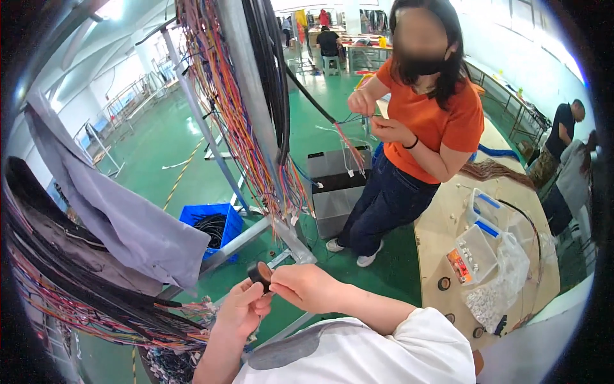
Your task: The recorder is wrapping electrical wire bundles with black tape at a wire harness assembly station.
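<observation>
Presently, both hands met just above the wearer's chest around a small roll of black tape (259, 273). The left hand (240, 312) was curled under the roll, fingers closed against it, and the right hand (307, 286) pinched its rim from the other side. No free end of tape could be made out, and none reached the coloured wire bundles (96, 317) lying just to the left, so the taping was judged not yet begun. A co-worker in an orange shirt (435, 118) stood beyond, handling thin wires at the hanging harness (240, 121). The blue crate (214, 224) on the green floor held coiled dark cable. On the wooden bench (441, 221), the clear plastic boxes (476, 249) held small pale parts, and a clear bag (505, 281) beside them held similar pieces.
</observation>
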`<state>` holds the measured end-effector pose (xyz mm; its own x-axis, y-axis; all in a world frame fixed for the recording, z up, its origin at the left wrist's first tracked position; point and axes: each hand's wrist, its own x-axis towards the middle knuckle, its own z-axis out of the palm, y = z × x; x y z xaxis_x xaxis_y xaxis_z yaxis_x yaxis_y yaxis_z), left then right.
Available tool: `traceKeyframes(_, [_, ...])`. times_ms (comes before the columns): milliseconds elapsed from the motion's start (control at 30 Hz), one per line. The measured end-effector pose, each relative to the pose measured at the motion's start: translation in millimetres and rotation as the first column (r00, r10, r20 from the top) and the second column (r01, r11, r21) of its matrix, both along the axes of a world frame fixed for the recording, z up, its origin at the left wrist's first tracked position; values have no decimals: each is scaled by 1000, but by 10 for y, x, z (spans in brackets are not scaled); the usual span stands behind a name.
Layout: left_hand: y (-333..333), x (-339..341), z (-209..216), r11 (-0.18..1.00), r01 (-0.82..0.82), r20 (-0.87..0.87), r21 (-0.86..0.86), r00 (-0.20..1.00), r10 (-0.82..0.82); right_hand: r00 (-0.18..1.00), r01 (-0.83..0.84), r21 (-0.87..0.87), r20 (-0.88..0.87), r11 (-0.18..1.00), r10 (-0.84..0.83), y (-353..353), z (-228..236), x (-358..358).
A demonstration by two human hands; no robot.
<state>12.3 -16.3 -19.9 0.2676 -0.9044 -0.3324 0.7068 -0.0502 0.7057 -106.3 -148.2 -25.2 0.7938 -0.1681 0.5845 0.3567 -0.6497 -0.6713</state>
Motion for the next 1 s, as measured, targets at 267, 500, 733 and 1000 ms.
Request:
traceKeyframes(267, [-55,-235,135,988,-142,289,-57,945,152,996,-67,300,-41,952,83,39,-69,1])
traceKeyframes(500, [-14,-394,131,957,-149,858,-250,423,290,882,-223,802,-76,554,464,-4,-61,-7])
traceKeyframes(733, [50,-228,72,872,9,688,-489,619,380,963,-233,355,-43,905,265,-40,-4,-20])
traceKeyframes(1000, [18,-23,199,954,206,288,219,920,-265,939,-215,272,-206,938,275,-71,102,-119])
